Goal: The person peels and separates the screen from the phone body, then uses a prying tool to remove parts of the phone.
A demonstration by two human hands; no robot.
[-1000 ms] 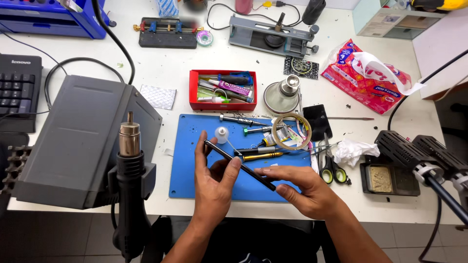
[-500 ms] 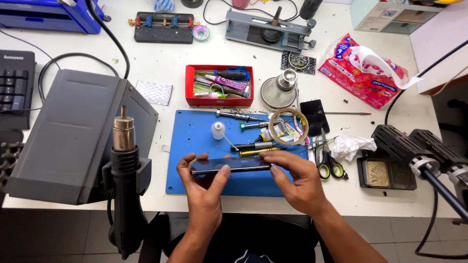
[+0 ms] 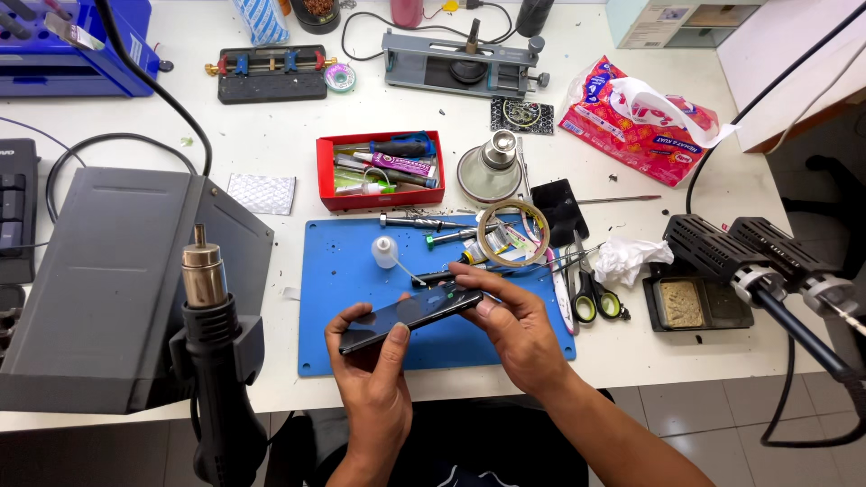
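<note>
Both my hands hold a black smartphone [image 3: 410, 317] just above the blue work mat [image 3: 338, 271]. My left hand [image 3: 374, 370] grips its lower left end, thumb on the screen. My right hand [image 3: 514, 325] grips the upper right end, fingers curled over the edge. The phone is tilted, its right end higher. On the mat behind it lie a small white dropper bottle [image 3: 385, 252], a roll of tape [image 3: 512, 232], screwdrivers and tweezers.
A hot-air gun [image 3: 212, 361] stands in its holder at the front left beside a grey station box [image 3: 108, 289]. A red tray of tools [image 3: 379, 169] sits behind the mat. Scissors [image 3: 591, 293], a sponge tray [image 3: 690, 302], soldering handles [image 3: 758, 261] and a red tissue pack [image 3: 640, 122] lie right.
The phone was turned from edge-on to flat, then tilted with its right end up. Both hands stayed on it and shifted slightly toward the table's front edge.
</note>
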